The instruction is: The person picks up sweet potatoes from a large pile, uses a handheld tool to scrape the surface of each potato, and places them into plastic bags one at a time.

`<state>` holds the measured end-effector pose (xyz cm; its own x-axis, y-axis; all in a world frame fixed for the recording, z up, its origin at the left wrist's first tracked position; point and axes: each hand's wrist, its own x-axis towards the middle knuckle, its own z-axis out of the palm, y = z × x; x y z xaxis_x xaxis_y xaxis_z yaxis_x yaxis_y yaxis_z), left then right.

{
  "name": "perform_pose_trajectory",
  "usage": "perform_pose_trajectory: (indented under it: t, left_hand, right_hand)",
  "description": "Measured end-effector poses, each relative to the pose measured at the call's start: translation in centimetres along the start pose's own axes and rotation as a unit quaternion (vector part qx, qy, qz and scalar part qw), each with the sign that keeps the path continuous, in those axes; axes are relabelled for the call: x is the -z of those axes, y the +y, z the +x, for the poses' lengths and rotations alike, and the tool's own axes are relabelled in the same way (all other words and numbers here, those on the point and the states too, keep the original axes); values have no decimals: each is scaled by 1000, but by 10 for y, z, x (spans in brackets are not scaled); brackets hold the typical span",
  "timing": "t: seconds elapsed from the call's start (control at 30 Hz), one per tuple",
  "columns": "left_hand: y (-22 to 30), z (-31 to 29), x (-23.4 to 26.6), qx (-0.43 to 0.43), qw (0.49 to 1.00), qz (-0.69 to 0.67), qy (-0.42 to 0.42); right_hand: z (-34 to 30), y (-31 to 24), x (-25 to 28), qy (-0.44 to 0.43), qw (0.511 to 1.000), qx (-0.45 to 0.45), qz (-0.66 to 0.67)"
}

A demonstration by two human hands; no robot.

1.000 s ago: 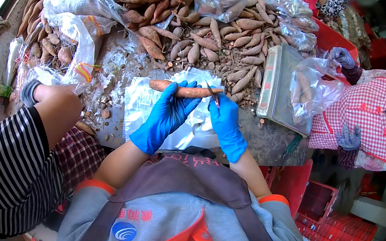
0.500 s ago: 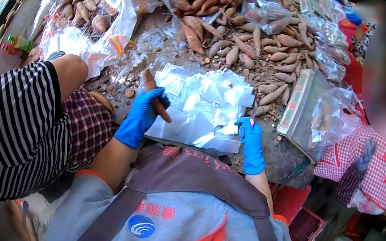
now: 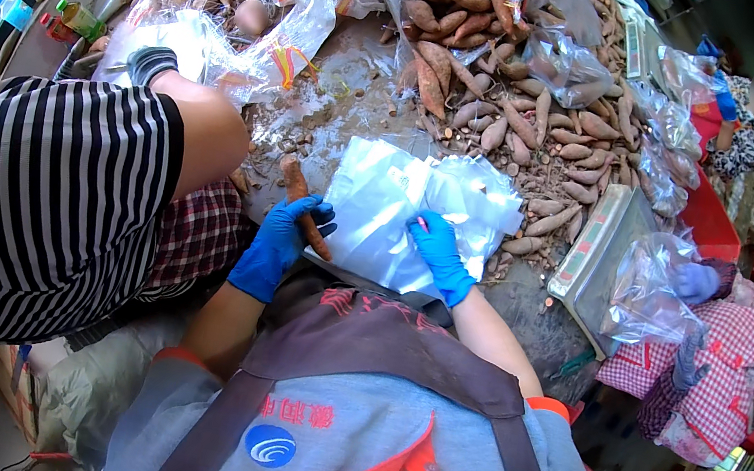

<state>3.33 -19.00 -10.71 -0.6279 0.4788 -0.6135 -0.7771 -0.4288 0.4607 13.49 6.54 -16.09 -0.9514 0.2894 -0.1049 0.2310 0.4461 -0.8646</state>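
Hands apart: left hand (image 3: 278, 240) clamped on sweet potato (image 3: 296, 180); right hand (image 3: 440, 253), gripping pink-handled tool (image 3: 421, 224), has shifted left, plastic bags (image 3: 365, 234) beneath; cutting looks paused.

Left hand (image 3: 275, 244) blue-gloved, fingers curled into a closed grip, left forearm (image 3: 222, 327) bare, pointing mostly forward. Right hand (image 3: 443, 256) also blue-gloved, back facing up, fingers bent, aimed forward-left; right forearm (image 3: 500, 342) bare, slanting inward.
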Motion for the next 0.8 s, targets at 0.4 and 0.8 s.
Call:
perform_pose_trajectory:
  t: [0.4, 0.8]
  left_hand:
    - [-12, -5, -55, -3, 946, 255, -200]
    - [-39, 44, -21, -12, 906, 399, -139]
  right_hand:
    - [-25, -17, 29, 7, 902, -203, 380]
    - [-18, -69, 257, 169, 742, 60, 646]
